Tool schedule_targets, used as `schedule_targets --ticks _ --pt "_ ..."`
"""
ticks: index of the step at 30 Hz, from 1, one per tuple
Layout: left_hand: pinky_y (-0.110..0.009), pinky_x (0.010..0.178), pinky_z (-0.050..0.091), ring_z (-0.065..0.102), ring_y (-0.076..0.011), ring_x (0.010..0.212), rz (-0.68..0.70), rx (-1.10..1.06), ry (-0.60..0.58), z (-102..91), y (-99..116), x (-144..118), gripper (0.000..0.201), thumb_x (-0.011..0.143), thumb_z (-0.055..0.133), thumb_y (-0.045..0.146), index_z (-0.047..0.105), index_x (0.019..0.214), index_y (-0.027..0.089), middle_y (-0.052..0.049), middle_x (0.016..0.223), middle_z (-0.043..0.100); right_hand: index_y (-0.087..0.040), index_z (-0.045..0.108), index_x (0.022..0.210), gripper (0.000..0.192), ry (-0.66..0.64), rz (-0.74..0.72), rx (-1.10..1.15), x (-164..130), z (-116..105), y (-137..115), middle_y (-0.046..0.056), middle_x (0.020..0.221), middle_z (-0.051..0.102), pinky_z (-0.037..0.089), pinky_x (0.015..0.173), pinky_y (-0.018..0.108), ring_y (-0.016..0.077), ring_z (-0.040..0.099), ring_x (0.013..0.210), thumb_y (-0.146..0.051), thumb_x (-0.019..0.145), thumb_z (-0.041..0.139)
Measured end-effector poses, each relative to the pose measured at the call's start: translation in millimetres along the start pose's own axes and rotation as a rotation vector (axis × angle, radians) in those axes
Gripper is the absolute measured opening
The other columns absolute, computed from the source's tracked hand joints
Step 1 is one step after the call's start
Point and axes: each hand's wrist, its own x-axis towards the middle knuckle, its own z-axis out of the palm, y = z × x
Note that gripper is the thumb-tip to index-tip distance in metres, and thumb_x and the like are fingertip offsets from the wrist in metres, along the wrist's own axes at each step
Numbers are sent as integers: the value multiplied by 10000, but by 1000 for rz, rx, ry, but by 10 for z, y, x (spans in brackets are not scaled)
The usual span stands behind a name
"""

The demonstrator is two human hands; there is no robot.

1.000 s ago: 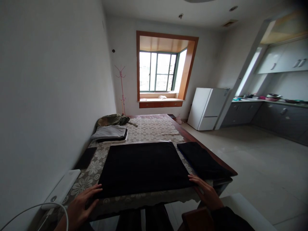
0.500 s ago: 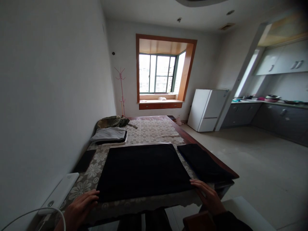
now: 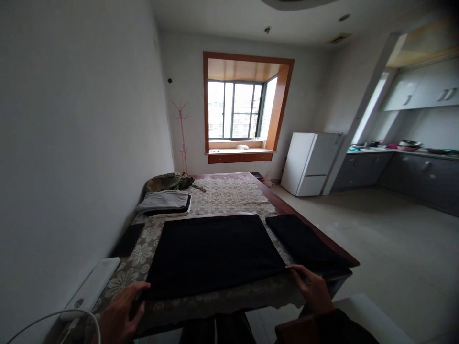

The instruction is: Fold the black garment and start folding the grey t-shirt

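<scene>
A black folded cloth, its exact kind not clear, lies flat on the table in front of me. At its near left corner is my left hand, fingertips against the edge and thumb held apart below. My right hand pinches the near right corner between thumb and fingers, pulling that edge slightly into a point. Another dark folded cloth lies to the right, along the table's side.
A lace tablecloth covers the table. At the left are a stack of folded clothes, an olive bag, a dark flat item and a white power strip with a cable. A white fridge stands beyond.
My right hand has gone from resting flat at the cloth's right corner to pinching it. The left thumb has spread away from the fingers. The cloth's near right edge is slightly lifted.
</scene>
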Motion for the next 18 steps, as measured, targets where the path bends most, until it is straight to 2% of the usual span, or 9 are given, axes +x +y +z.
schedule_targets --ticks 8,13,18 --pt "-324 875 648 787 -229 975 -135 -110 50 53 -9 40 288 948 533 498 724 1037 302 -1 1035 815 -270 798 941 422 54 89 32 41 9 -48 52 935 816 617 727 317 290 775 875 -643 882 609" --pt "-368 847 648 789 -250 914 -227 -108 90 84 44 86 289 955 502 490 694 1015 282 -25 988 815 -258 796 922 456 72 104 72 58 19 -59 58 887 808 604 696 304 276 765 813 -671 874 609" --pt "-384 842 645 785 -261 951 -266 -85 133 160 60 129 321 954 481 502 693 1041 276 -43 1031 814 -257 796 898 481 67 110 105 57 25 -46 51 852 798 598 693 297 263 750 778 -706 854 627"
